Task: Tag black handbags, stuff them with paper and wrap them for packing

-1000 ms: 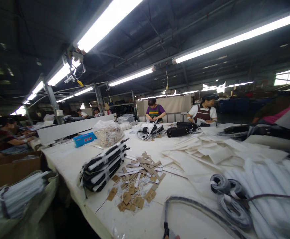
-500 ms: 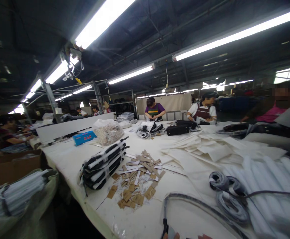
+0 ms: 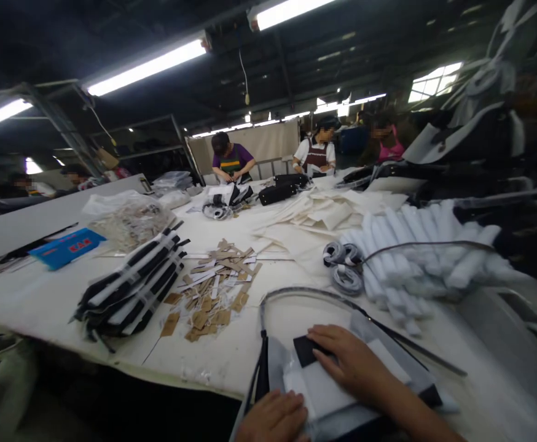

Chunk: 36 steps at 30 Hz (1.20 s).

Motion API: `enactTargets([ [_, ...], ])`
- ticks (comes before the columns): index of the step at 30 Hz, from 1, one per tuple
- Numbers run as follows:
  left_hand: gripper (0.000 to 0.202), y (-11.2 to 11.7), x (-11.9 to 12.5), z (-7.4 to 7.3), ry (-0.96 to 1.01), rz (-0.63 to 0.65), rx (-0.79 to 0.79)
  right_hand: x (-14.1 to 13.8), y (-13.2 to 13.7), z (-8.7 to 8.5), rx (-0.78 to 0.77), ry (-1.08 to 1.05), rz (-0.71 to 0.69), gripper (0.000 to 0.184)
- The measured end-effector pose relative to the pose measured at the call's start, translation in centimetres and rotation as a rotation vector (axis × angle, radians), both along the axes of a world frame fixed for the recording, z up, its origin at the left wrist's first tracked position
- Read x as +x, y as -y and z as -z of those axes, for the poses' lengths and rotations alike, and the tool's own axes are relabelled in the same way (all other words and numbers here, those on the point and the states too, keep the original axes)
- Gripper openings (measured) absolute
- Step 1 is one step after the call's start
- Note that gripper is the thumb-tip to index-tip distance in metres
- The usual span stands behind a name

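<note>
Below me at the table's front edge lies a bag [image 3: 275, 362] with black edges, a clear film-like cover and white sheets [image 3: 326, 393] on top. Its long strap [image 3: 314, 293], wrapped in clear plastic, arches over the table behind it. My right hand [image 3: 349, 362] rests palm down on the sheets, its fingers stretched toward a small black piece [image 3: 308, 351]. Near the bag's lower left edge lies my left hand [image 3: 275, 417], with slightly bent fingers resting on it; its lower part is cut off by the frame.
Brown paper tags with strings [image 3: 213, 301] are heaped left of the bag, beside a stack of bundled black-and-white pieces [image 3: 134, 285]. Grey coiled straps [image 3: 344, 270] and white padding rolls [image 3: 416, 245] lie to the right. A blue box [image 3: 68, 247] sits farther left. Co-workers stand across the table.
My view has turned right and downward, bringing the bag and both hands into sight. Before, only fingertips and part of the strap showed at the bottom edge.
</note>
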<state>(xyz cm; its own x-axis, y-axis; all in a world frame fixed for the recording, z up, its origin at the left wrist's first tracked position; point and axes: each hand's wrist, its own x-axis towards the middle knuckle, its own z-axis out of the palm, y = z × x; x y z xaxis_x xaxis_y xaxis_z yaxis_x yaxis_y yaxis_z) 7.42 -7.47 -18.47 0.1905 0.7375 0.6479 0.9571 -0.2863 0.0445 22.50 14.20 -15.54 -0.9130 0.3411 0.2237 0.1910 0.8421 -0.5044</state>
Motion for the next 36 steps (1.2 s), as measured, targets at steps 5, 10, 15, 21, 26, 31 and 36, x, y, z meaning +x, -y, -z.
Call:
enactTargets([
  [5,0.031,-0.9,0.7,-3.5,0.208,-0.244,-0.319,-0.1,-0.1,-0.1,0.006,-0.01,-0.003,0.036],
  [10,0.047,-3.7,0.5,-3.4,0.108,-0.389,-0.545,-0.1,-0.3,0.6,0.013,-0.013,-0.007,0.036],
  [15,0.051,-5.3,0.1,-2.6,0.141,-0.409,-0.614,-0.1,-0.4,0.8,0.027,0.021,-0.002,0.037],
  [21,0.028,-6.6,-0.8,-1.9,0.164,-0.364,-0.491,-0.2,0.0,-0.1,0.008,0.009,-0.001,0.036],
  [26,0.019,-7.0,-0.8,-1.7,0.153,-0.363,-0.467,-0.2,0.2,-0.5,-0.016,0.01,0.003,0.036],
  [31,0.029,-8.9,-2.2,-2.8,0.142,-0.378,-0.503,0.0,0.3,-0.7,-0.03,-0.023,0.008,0.036],
  [36,0.028,-15.1,-3.2,-6.3,0.179,-0.333,-0.477,0.0,0.5,-1.1,-0.052,-0.059,0.025,0.033],
])
